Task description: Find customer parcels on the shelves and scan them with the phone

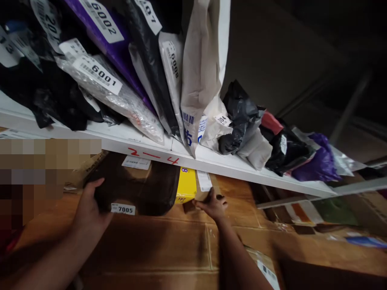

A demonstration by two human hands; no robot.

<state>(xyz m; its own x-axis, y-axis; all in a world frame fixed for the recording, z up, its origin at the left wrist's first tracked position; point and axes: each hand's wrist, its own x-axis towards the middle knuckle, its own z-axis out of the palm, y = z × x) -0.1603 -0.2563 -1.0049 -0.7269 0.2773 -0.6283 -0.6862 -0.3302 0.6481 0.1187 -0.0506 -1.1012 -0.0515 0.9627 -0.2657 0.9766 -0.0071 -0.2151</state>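
Three boxes sit side by side between my hands: one dark box [161, 187], one yellow box [186, 185], one cardboard box [200, 195]. My left hand [89, 205], half open, meets the dark one; my right hand [214, 205], fingers spread, touches the cardboard one. I cannot tell how firmly either grips. One white shelf [217, 166] covers their far ends.
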